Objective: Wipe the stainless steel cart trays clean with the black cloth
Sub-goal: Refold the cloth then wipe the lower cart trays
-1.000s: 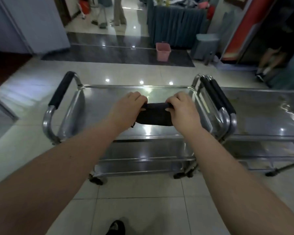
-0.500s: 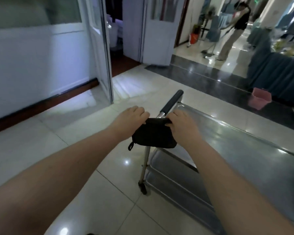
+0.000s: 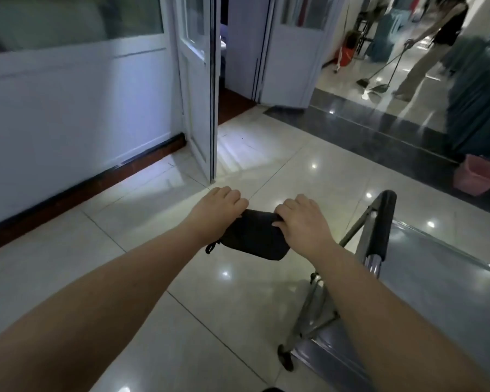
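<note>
while cart (image 3: 384,224) stands beside, left grip (image 3: 218,212) and right grip (image 3: 304,223) hold black cloth (image 3: 252,240) ends.

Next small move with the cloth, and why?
Probably carry the cloth right and down onto the cart's top tray. The left hand and right hand hold it bunched over the floor, left of the handle, touching no tray, so nothing gets wiped here.

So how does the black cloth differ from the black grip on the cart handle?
The black cloth is soft and folded; the black grip is a straight tube on the cart. The left hand and right hand hold the cloth above the floor; nothing touches the grip. Both are black.
</note>
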